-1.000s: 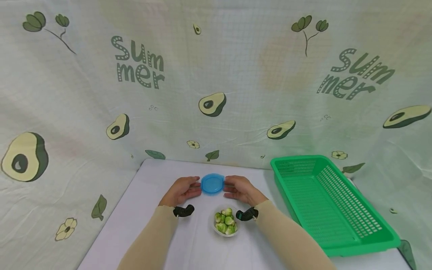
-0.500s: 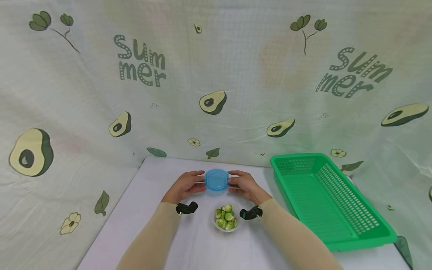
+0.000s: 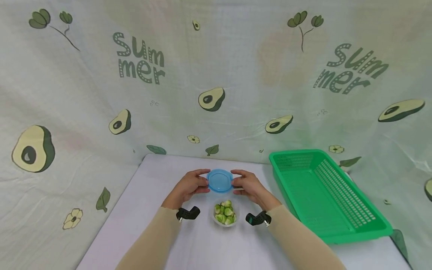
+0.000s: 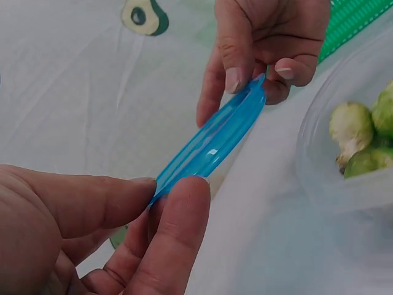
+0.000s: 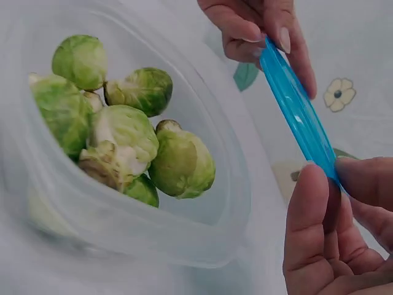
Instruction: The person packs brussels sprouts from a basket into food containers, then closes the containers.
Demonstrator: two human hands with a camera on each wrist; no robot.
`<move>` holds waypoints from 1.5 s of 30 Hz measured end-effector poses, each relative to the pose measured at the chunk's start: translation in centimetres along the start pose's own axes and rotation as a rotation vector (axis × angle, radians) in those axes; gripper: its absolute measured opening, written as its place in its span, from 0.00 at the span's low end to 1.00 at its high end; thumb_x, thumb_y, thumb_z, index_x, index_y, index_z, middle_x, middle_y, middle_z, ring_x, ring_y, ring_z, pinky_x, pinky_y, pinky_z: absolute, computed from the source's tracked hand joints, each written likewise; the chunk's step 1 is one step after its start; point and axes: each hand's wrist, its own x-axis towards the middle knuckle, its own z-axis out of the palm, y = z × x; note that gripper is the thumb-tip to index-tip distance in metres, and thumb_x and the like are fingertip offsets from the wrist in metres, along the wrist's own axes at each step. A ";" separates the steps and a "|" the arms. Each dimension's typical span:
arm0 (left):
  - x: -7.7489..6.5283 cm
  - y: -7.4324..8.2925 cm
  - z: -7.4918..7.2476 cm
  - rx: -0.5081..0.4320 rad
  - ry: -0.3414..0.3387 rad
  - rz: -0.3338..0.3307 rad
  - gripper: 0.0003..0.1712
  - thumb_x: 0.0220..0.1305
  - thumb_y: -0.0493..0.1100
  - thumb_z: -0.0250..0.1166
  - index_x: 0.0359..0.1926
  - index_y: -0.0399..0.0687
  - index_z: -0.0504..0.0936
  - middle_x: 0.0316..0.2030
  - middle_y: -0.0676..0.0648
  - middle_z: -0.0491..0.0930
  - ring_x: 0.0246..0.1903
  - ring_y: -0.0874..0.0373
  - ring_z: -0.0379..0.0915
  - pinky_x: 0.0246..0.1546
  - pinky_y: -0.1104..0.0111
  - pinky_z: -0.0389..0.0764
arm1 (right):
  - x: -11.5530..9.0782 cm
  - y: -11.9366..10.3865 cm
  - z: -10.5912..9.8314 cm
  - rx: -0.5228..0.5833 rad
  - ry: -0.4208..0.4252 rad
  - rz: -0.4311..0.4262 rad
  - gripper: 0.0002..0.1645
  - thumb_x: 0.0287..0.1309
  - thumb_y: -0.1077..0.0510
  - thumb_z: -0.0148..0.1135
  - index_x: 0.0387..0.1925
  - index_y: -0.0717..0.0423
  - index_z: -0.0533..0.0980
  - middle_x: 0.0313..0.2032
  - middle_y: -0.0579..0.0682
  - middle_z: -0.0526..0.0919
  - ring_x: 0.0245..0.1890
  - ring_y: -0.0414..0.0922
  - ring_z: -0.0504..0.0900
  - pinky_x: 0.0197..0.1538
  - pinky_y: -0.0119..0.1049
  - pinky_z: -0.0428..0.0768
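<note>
Between the two hands is a round blue plastic lid (image 3: pixel 220 181), raised over the table behind the bowl. My left hand (image 3: pixel 191 186) pinches its left edge with thumb and fingers, as the left wrist view shows with the lid (image 4: pixel 212 144) seen nearly edge-on. On the opposite edge, my right hand (image 3: pixel 249 186) pinches the lid the same way; in the right wrist view the lid (image 5: pixel 301 110) slants between both sets of fingertips. Nearer the body stands a clear plastic bowl (image 5: pixel 230 166), uncovered, holding several Brussels sprouts (image 3: pixel 224 213).
A large green plastic basket (image 3: pixel 324 195) with slotted sides stands on the right of the white table (image 3: pixel 216 247). An avocado-print cloth (image 3: pixel 243 75) hangs behind the table and along its sides.
Both hands have raised the blue lid off the table and brought it slightly right and closer, so it looks larger. Bowl and basket stay put; the head view has shifted a little.
</note>
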 end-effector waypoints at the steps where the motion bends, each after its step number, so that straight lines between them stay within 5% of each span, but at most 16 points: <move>1: -0.2 0.0 0.1 -0.009 -0.003 0.004 0.32 0.71 0.30 0.64 0.75 0.45 0.74 0.42 0.41 0.79 0.33 0.56 0.84 0.40 0.66 0.92 | -0.2 0.0 0.0 -0.005 -0.001 -0.006 0.33 0.69 0.65 0.65 0.74 0.54 0.72 0.45 0.56 0.82 0.41 0.47 0.84 0.41 0.37 0.90; 13: -2.7 -0.3 1.4 -0.032 -0.027 0.042 0.26 0.72 0.30 0.63 0.69 0.41 0.78 0.41 0.42 0.77 0.34 0.57 0.83 0.37 0.65 0.92 | -3.9 0.1 0.1 0.019 0.038 -0.105 0.24 0.68 0.67 0.65 0.65 0.64 0.77 0.41 0.56 0.80 0.34 0.46 0.84 0.39 0.37 0.90; 22: -3.9 -1.6 2.3 -0.006 -0.018 0.055 0.25 0.71 0.29 0.64 0.68 0.38 0.79 0.38 0.44 0.75 0.34 0.57 0.82 0.36 0.64 0.92 | -5.7 1.0 -0.1 0.002 0.038 -0.099 0.23 0.69 0.67 0.65 0.64 0.63 0.78 0.39 0.54 0.79 0.34 0.45 0.81 0.37 0.39 0.91; 32: -4.5 -3.5 3.0 0.037 0.005 0.042 0.25 0.68 0.28 0.66 0.66 0.37 0.80 0.37 0.44 0.75 0.35 0.56 0.81 0.35 0.64 0.92 | -6.7 3.0 0.3 -0.010 0.075 -0.082 0.21 0.66 0.69 0.66 0.60 0.64 0.80 0.36 0.53 0.80 0.34 0.45 0.81 0.35 0.38 0.90; 45: -5.4 -4.0 3.8 0.114 0.048 0.050 0.25 0.65 0.29 0.68 0.63 0.39 0.82 0.33 0.45 0.75 0.31 0.56 0.79 0.33 0.64 0.92 | -7.6 3.7 1.2 -0.080 0.163 -0.119 0.20 0.61 0.72 0.66 0.56 0.67 0.82 0.31 0.52 0.80 0.28 0.44 0.80 0.31 0.37 0.87</move>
